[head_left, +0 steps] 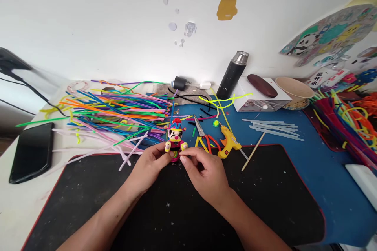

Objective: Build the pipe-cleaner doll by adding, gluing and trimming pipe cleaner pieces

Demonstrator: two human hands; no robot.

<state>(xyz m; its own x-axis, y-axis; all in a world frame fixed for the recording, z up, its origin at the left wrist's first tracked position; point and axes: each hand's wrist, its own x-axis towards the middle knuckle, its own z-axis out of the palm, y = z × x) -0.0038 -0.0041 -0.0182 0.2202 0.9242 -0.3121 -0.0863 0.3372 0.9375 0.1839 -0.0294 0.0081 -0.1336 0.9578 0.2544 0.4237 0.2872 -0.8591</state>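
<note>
A small pipe-cleaner figure (176,136) stands upright between my hands at the far edge of the black mat (176,211). It has a red and blue hat, a white face with black marks, yellow cuffs and a magenta body. My left hand (151,165) is closed on its lower left side, the thumb pressed to the front. From the right, my right hand (207,170) pinches at the lower body with thumb and index finger. The fingertips partly hide the figure's base. Just beyond my right hand lie orange-handled pliers (203,132) and a yellow glue gun (229,143).
Loose colored pipe cleaners (118,110) are heaped at the left, near a black phone (32,152). Clear glue sticks (273,127) and a thin wooden stick (253,151) lie at the right. Behind stand a black thermos (232,74), a white box (260,96) and a paper bowl (294,88).
</note>
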